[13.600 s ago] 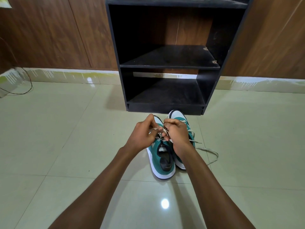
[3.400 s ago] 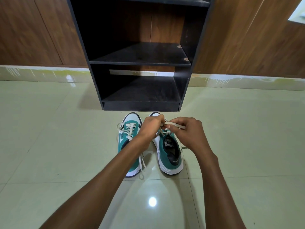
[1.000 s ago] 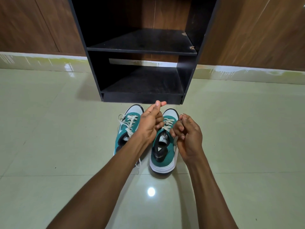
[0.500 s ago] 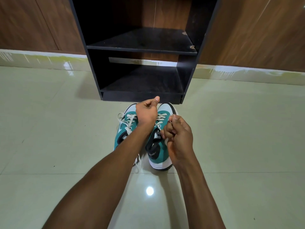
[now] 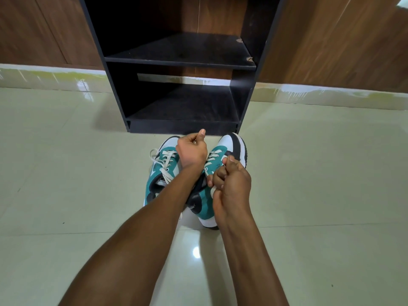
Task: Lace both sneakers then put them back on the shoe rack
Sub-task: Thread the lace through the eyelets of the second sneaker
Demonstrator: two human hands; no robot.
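teal right sneaker (image 5: 220, 173) lies on the floor, tilted, long axis running toe-first toward the shoe rack (image 5: 181, 62) just beyond. right hand (image 5: 229, 184) curled, pinching its lace at the eyelets; left hand (image 5: 192, 151) fisted nearer the toe, apparently pulling lace. left sneaker (image 5: 159, 171) touches alongside, laced.
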